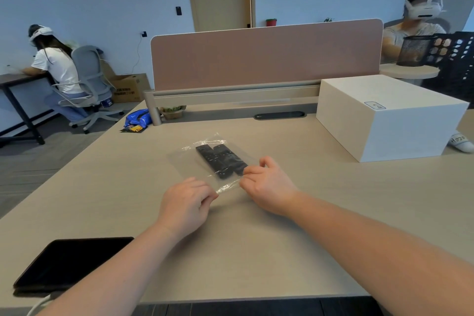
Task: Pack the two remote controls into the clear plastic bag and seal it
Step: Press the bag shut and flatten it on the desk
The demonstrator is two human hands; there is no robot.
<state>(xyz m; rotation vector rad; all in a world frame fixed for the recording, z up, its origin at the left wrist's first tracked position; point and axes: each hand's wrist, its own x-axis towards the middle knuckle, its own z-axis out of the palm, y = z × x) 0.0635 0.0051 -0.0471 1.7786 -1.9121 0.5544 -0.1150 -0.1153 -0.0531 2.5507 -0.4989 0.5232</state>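
Two black remote controls (pixel 220 160) lie side by side inside the clear plastic bag (pixel 187 159), which rests flat on the beige desk (pixel 256 238). The bag's near edge points toward me. My left hand (pixel 186 204) pinches the left end of that edge between thumb and fingers. My right hand (pixel 266 185) pinches the right end of the same edge, and its fingers cover the near tip of one remote.
A black tablet (pixel 71 261) lies at the near left of the desk. A large white box (pixel 389 118) stands at the right. A pink divider panel (pixel 266 56) closes the far side. Snack packets (pixel 137 120) lie at the far left. Two people sit at other desks.
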